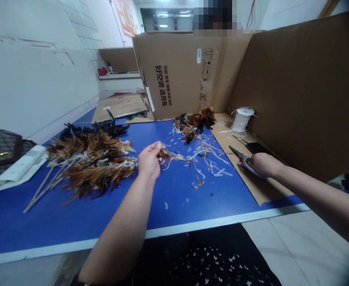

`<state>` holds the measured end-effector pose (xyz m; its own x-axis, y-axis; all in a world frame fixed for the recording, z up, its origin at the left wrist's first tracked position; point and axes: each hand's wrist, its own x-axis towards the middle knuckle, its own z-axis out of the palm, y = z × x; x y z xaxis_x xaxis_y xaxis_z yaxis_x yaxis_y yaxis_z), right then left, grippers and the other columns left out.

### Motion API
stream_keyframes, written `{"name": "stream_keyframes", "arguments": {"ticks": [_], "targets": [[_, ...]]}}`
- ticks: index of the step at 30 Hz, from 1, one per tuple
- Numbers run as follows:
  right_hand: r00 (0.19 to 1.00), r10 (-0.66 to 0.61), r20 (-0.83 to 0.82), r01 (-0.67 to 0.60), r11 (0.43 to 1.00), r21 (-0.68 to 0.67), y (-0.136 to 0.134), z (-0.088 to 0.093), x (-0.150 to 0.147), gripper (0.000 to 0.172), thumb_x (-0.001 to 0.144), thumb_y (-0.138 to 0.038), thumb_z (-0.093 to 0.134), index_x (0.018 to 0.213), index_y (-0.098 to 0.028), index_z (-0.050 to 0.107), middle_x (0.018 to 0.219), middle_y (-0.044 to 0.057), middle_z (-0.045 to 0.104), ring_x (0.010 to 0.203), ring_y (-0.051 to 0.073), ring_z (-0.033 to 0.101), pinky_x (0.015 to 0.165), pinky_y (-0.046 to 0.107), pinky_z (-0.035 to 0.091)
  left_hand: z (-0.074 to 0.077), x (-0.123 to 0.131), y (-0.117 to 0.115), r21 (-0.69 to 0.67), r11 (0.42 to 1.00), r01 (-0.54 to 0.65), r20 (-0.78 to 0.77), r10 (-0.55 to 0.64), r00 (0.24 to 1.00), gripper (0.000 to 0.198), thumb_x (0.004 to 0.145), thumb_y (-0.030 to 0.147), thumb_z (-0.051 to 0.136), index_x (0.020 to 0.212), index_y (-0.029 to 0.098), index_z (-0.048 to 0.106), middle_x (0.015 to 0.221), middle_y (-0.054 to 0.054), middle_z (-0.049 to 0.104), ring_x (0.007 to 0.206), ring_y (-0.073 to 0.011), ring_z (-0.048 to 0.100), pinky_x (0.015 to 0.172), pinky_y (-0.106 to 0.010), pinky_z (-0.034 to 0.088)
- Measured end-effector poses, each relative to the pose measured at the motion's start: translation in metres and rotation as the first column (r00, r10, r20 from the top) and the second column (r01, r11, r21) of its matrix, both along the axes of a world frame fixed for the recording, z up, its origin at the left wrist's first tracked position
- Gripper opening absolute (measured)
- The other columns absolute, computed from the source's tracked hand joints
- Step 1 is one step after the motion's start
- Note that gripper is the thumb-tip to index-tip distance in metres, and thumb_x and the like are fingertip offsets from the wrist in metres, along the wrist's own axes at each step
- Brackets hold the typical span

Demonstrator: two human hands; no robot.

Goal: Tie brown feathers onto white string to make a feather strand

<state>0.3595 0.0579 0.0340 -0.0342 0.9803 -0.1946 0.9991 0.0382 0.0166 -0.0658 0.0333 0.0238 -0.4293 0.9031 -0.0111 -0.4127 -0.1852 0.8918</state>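
Observation:
Over the middle of the blue table (pixel 174 198), my left hand (pixel 150 161) pinches a small bunch of brown feathers (pixel 164 154) with a pale end. At the right, my right hand (pixel 262 163) is closed around the handles of scissors (pixel 239 155), whose blades point up and left over a flat cardboard sheet (pixel 260 190). White ribbon scraps (pixel 213 159) and loose bits of feather lie between my hands. A large pile of brown and black feather strips (pixel 93 159) rests left of my left hand. Another feather heap (pixel 195 121) lies farther back.
A white ribbon spool (pixel 242 119) stands on the cardboard at the right. Tall cardboard panels (pixel 180 75) wall off the back and right side. A patterned bag (pixel 4 155) and a white box (pixel 22 163) sit at the far left. Behind the panel is another person.

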Motion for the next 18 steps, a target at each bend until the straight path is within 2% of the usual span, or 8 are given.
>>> {"name": "stream_keyframes", "arguments": {"ticks": [6,8,10,11,12,14,15,18], "targets": [[0.997,0.068,0.039,-0.066,0.996,-0.061,0.006,0.006,0.008,0.06,0.09,-0.071,0.056,0.069,-0.015,0.066,0.076,0.021,0.069,0.062,0.024,0.063,0.055,0.035,0.037,0.01,-0.029,0.001,-0.1,0.995,0.029,-0.229,-0.052,0.972,0.037,0.06,0.028,0.087,0.09,0.011,0.072,0.077,-0.008,0.075,0.05,-0.0094,0.051,0.044,-0.02,0.03],[0.993,0.102,0.051,-0.098,0.993,-0.068,0.004,0.011,0.008,0.052,0.091,-0.062,0.059,0.069,-0.015,0.067,0.074,0.019,0.069,0.062,0.023,0.062,0.056,0.034,0.037,0.008,-0.045,-0.002,-0.144,0.99,0.014,-0.367,-0.066,0.928,0.036,0.061,0.03,0.086,0.089,0.012,0.073,0.077,-0.009,0.075,0.051,-0.0103,0.052,0.047,-0.021,0.035],[0.99,0.123,0.075,-0.119,0.992,-0.052,-0.001,0.016,0.006,0.046,0.092,-0.055,0.061,0.07,-0.015,0.068,0.077,0.019,0.07,0.064,0.024,0.063,0.057,0.034,0.036,0.005,-0.066,-0.006,-0.184,0.983,-0.028,-0.553,-0.08,0.829,0.032,0.064,0.032,0.083,0.089,0.014,0.075,0.075,-0.008,0.075,0.058,-0.0156,0.06,0.056,-0.025,0.045],[0.988,0.126,0.089,-0.123,0.992,-0.04,-0.004,0.019,0.004,0.044,0.092,-0.052,0.062,0.071,-0.014,0.069,0.079,0.02,0.071,0.066,0.024,0.064,0.058,0.034,0.037,0.002,-0.077,-0.009,-0.189,0.98,-0.067,-0.667,-0.078,0.741,0.028,0.066,0.033,0.081,0.088,0.016,0.075,0.074,-0.008,0.075,0.062,-0.0186,0.063,0.06,-0.028,0.048],[0.987,0.127,0.103,-0.125,0.992,-0.026,-0.007,0.021,0.001,0.043,0.092,-0.05,0.063,0.071,-0.014,0.069,0.082,0.021,0.071,0.068,0.025,0.065,0.059,0.034,0.037,0.0,-0.088,-0.011,-0.187,0.976,-0.109,-0.787,-0.082,0.612,0.022,0.068,0.031,0.078,0.085,0.018,0.076,0.073,-0.008,0.075,0.065,-0.021,0.064,0.064,-0.03,0.05],[0.983,0.128,0.128,-0.131,0.991,0.014,-0.014,0.025,-0.006,0.041,0.094,-0.047,0.061,0.077,-0.012,0.072,0.088,0.023,0.072,0.075,0.027,0.068,0.063,0.033,0.039,-0.006,-0.107,-0.014,-0.175,0.97,-0.17,-0.945,-0.117,0.305,0.011,0.07,0.028,0.073,0.079,0.021,0.076,0.072,-0.007,0.074,0.069,-0.0254,0.065,0.074,-0.035,0.052],[0.981,0.142,0.131,-0.15,0.988,0.047,-0.017,0.027,-0.011,0.04,0.096,-0.046,0.058,0.081,-0.011,0.073,0.092,0.023,0.073,0.079,0.028,0.069,0.065,0.033,0.04,-0.009,-0.114,-0.016,-0.163,0.969,-0.187,-0.975,-0.129,0.181,0.01,0.072,0.027,0.07,0.079,0.023,0.076,0.075,-0.008,0.075,0.073,-0.0276,0.066,0.079,-0.038,0.052],[0.953,0.302,0.019,-0.301,0.939,0.167,-0.023,0.025,-0.029,0.035,0.101,-0.042,0.053,0.104,-0.016,0.075,0.1,0.017,0.074,0.085,0.025,0.07,0.07,0.031,0.046,-0.018,-0.123,-0.019,-0.147,0.971,-0.188,-0.982,-0.166,-0.089,0.018,0.079,0.026,0.061,0.086,0.023,0.077,0.089,-0.012,0.076,0.09,-0.0324,0.068,0.092,-0.042,0.052]]}}
